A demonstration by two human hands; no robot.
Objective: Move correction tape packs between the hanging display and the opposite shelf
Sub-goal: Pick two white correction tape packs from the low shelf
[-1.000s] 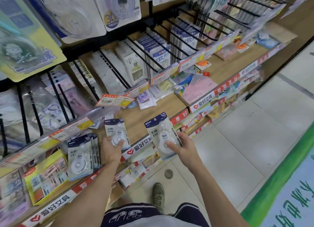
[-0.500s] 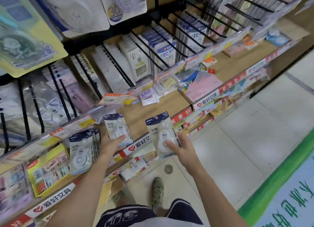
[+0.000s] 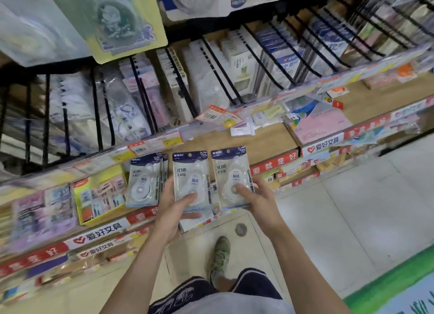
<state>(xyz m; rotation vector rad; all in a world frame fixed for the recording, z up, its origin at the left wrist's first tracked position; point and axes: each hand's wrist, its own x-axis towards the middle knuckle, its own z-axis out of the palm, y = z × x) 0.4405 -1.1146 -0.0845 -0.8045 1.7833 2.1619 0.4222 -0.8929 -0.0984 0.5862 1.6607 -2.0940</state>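
I see two correction tape packs (image 3: 190, 179) (image 3: 232, 177) of glossy clear plastic over printed card with dark blue tops. The shelf board (image 3: 265, 142) looks like pale, matt wood. The hanging pegs (image 3: 260, 62) are thin black metal rods. The price strips (image 3: 274, 163) are shiny red plastic. The floor tiles (image 3: 366, 210) are smooth with a slight sheen.

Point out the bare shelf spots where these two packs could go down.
Bare wood lies just behind the red price strip, between the small white packet and the pink pad. Left of that, standing correction tape packs and the yellow box crowd the shelf.
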